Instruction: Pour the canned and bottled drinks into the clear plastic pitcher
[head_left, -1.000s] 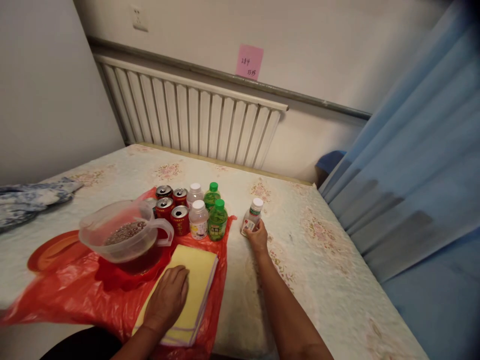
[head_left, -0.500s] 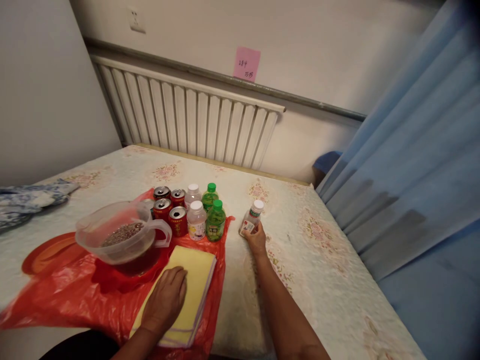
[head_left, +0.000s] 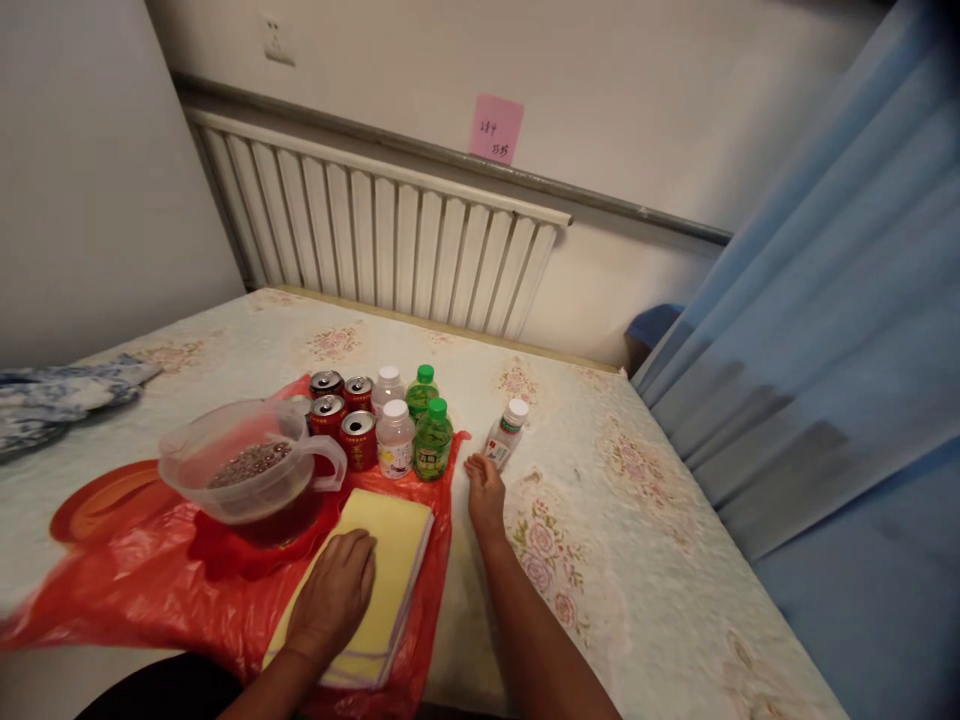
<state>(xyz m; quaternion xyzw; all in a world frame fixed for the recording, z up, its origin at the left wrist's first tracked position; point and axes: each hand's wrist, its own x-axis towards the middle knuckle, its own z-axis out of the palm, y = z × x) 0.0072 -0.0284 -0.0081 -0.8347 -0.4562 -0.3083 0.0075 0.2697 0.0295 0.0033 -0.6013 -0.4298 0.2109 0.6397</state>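
Note floral table cover [head_left: 585,400] under everything. Find red plastic sheet [head_left: 150,580] spread over its left part. On the sheet, locate clear pitcher [head_left: 232,480] with dark, frothy liquid, then folded yellow cloth [head_left: 394,550]. Observe left hand [head_left: 337,590] palm-down on the cloth, fingers pressed together; right hand [head_left: 486,492] with fingers loosely bent, close beside lone white-capped bottle [head_left: 507,436], contact unclear. Locate that bottle on the cover, right of grouped bottles [head_left: 433,440] and red cans [head_left: 358,440].
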